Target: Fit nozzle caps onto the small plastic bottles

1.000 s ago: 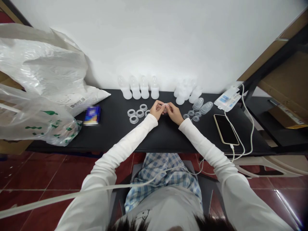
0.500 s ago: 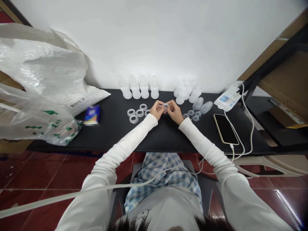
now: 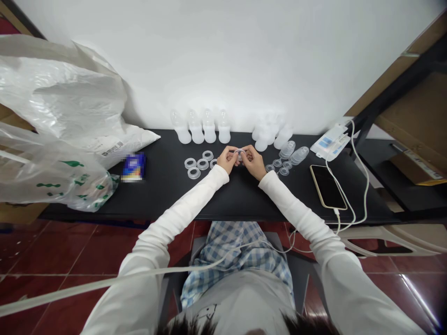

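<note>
Between my two hands, above the middle of the black table, is a clear bottle collar ring (image 3: 240, 151). My left hand (image 3: 227, 158) grips its left side with closed fingers, and my right hand (image 3: 253, 161) pinches the right side. Whether a nipple sits inside the ring is too small to tell. Several loose collar rings (image 3: 202, 164) lie just left of my left hand, one partly hidden by it. Close to my right hand are several small clear nipples (image 3: 277, 163) and two clear domed caps (image 3: 299, 156).
Behind my hands stand several capped white baby bottles (image 3: 209, 128) on the left and a cluster of white bottles (image 3: 263, 135) on the right. A phone (image 3: 328, 187) with a white cable lies at right. Plastic bags (image 3: 63, 102) and a blue packet (image 3: 133, 166) occupy the left.
The ring between my fingers has tilted a little, its rim now showing as an upward arc. Both hands stay in nearly the same place.
</note>
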The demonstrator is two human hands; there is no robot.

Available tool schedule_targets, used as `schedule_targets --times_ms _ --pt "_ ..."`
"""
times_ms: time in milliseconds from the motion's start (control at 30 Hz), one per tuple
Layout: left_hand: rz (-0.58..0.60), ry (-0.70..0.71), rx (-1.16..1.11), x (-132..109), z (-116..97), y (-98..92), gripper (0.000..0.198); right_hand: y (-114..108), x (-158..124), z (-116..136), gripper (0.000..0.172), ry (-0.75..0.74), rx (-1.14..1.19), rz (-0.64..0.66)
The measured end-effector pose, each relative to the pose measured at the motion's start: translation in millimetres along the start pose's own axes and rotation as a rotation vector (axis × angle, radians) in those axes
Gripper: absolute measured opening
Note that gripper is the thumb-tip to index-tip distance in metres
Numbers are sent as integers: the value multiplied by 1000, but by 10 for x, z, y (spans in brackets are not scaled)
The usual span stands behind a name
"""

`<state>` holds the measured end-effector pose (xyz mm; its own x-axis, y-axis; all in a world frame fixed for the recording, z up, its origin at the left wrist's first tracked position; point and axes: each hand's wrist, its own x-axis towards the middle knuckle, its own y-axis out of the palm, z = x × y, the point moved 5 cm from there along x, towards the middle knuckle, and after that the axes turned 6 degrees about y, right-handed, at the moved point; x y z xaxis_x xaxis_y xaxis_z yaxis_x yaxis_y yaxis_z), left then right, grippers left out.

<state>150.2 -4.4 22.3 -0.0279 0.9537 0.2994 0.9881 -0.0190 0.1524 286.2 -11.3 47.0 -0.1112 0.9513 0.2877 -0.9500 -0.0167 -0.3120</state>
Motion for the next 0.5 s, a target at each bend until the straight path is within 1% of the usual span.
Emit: schedule_targets --times_ms 133,267,400,500 --pt "-14 -65 -49 11 66 -12 34 32 24 -68 46 45 73 102" --pt "-24 -81 -108 2 70 8 37 24 37 -90 45 44 129 93" --pt "-23 -74 -98 -6 53 31 39 53 41 -115 45 89 239 120" --pt "-8 -79 -112 -5 42 44 40 52 32 -122 45 86 234 100"
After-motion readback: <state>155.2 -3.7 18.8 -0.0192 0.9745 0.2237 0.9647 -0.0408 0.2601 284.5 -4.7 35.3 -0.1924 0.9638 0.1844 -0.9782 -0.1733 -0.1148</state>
